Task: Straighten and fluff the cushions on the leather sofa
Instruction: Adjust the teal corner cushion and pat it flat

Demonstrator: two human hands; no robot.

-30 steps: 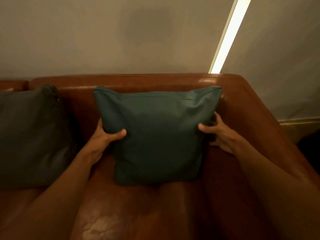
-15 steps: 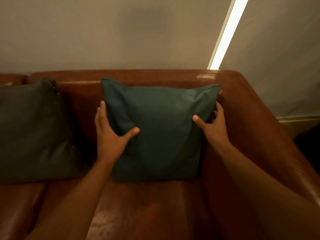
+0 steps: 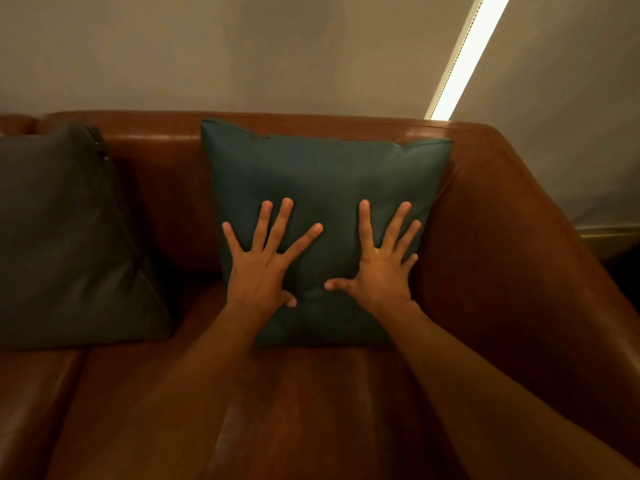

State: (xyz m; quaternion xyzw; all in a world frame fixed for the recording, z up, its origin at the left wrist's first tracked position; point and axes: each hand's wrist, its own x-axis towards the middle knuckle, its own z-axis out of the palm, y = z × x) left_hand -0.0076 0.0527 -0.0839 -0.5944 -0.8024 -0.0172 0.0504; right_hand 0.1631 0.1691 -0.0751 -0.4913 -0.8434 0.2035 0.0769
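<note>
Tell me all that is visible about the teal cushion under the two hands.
The teal cushion is square, of smooth, matte, leather-like material, with pointed top corners and a seam along its top edge. It stands upright on the sofa seat, leaning on the backrest, close to the armrest. The left hand and right hand press flat on its front, fingers spread.

Two cushions [image 3: 322, 216] [image 3: 65, 237], two hands [image 3: 266, 268] [image 3: 379, 268], one sofa [image 3: 311, 410].
</note>
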